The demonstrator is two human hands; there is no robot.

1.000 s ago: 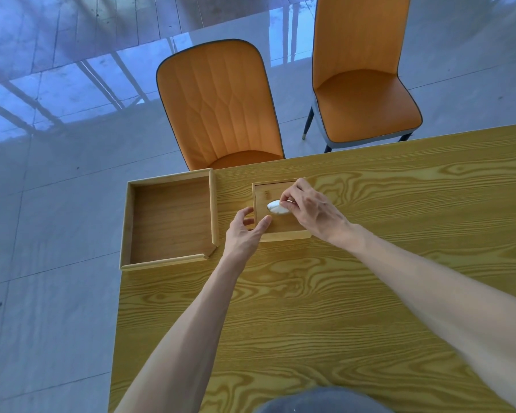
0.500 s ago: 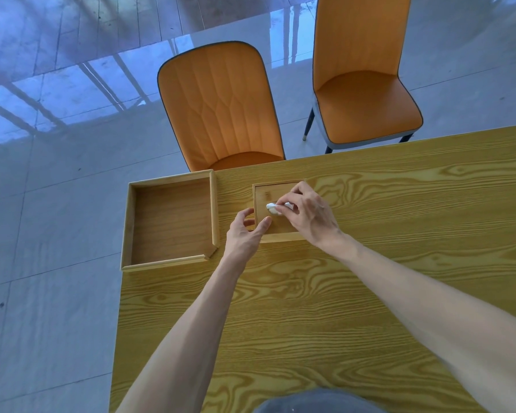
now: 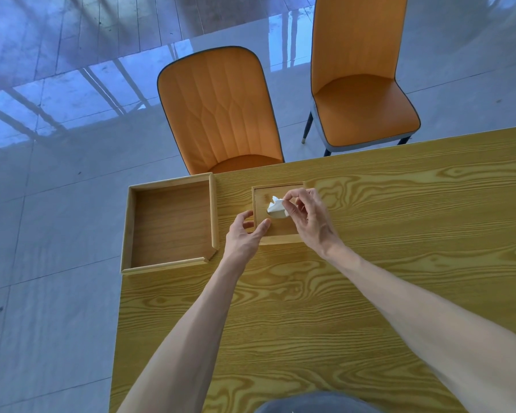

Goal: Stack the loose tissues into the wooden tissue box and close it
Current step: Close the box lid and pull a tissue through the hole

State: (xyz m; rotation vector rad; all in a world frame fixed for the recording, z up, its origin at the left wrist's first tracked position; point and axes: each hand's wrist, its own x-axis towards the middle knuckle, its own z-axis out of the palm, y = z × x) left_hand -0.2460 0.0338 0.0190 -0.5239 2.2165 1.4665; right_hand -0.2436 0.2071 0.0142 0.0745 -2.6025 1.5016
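Observation:
A small wooden tissue box stands near the table's far edge with its slotted lid on top. A white tissue sticks up out of the oval slot. My right hand pinches the tissue's tip between thumb and forefinger above the lid. My left hand holds the box's near-left corner, thumb on the left wall and fingers on the lid's edge. The stack inside the box is hidden.
An open square wooden tray lies at the table's left corner, overhanging the edge slightly. Two orange chairs stand beyond the table's far edge. The yellow wooden table stretches right and toward me.
My right hand has lifted slightly and drawn the tissue up through the slot, so more white shows above the lid. My left hand has stayed on the box.

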